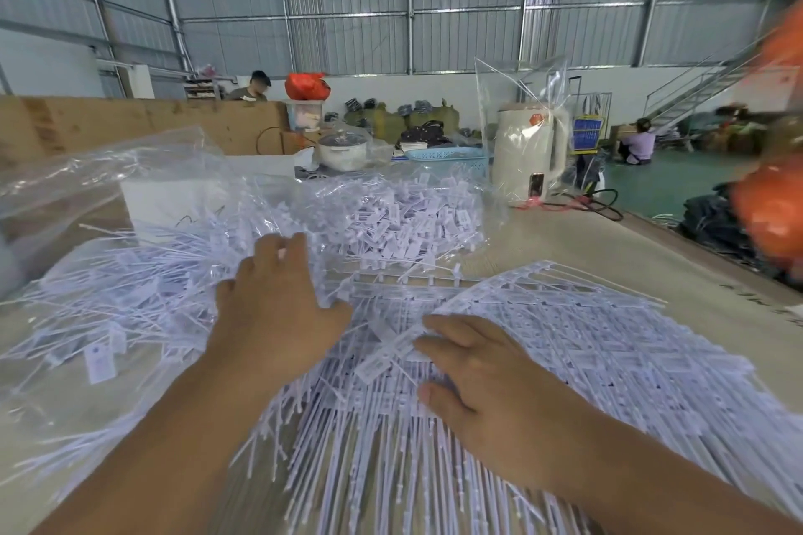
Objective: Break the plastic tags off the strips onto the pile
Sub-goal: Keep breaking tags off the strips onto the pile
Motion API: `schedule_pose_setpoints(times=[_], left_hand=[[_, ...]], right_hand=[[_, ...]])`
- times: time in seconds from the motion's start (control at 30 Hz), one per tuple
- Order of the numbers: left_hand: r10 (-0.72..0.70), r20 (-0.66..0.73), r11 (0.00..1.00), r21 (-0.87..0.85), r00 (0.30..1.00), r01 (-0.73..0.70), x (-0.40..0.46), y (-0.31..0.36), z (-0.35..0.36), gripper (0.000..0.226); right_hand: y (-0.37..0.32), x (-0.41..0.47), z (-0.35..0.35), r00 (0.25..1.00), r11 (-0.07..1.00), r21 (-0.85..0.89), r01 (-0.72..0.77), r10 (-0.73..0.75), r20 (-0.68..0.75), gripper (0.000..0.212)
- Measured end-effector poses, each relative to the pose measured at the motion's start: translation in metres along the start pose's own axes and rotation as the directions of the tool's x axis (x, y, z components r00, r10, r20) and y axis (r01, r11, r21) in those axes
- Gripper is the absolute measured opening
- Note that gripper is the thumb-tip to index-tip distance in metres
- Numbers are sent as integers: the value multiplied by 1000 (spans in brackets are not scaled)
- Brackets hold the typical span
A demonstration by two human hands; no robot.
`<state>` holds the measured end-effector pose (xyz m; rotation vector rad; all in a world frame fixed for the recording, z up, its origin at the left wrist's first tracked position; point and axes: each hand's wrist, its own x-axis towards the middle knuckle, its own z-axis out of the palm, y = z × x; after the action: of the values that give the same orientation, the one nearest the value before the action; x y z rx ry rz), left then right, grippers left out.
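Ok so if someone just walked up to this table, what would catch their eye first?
Probably the white plastic strips fanned across the table's near side, with the left hand and right hand resting on them. Behind lies the pile of loose tags, and a cream kettle stands farther back.

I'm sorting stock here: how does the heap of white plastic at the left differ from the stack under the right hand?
The left heap is loose, separate tags lying tangled at all angles; the right stack is flat sheets of strips, tags joined in neat rows. The left hand rests on the heap's edge; the right hand presses the stack. Both are white plastic.
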<state>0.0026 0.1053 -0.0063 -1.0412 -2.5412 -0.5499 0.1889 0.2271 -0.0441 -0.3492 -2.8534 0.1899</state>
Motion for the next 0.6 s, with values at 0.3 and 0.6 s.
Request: schedule_pose_setpoints(times=[0.3, 0.6], left_hand=[[116, 193, 946, 276, 974, -167, -2, 1, 23, 45], [438, 48, 898, -73, 897, -435, -21, 34, 16, 30]], right_hand=[[-4, 2, -6, 997, 997, -76, -13, 19, 80, 63], [5, 7, -8, 1000, 999, -30, -23, 23, 19, 46]])
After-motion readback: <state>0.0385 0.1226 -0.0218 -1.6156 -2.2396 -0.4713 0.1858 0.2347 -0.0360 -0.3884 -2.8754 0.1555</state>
